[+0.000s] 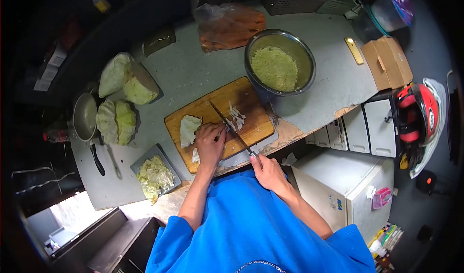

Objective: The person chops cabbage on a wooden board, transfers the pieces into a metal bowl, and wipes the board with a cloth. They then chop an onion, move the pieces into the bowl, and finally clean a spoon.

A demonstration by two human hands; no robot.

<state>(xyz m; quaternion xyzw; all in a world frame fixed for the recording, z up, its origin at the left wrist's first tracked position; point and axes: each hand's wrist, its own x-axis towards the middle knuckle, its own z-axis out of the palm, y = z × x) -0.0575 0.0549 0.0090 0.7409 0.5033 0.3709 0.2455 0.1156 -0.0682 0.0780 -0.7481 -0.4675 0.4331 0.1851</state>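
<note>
A wooden cutting board lies on the grey counter. My left hand presses down on a piece of cabbage at the board's near edge. My right hand grips the handle of a long knife, its blade slanting across the board beside my left fingers. A larger pale cabbage piece lies on the board left of my hand. A few cut shreds sit right of the blade.
A steel bowl of shredded cabbage stands behind the board. Cabbage chunks and a halved head lie at left by a small pan. A grey tray holds cabbage scraps. An orange bag sits at the back.
</note>
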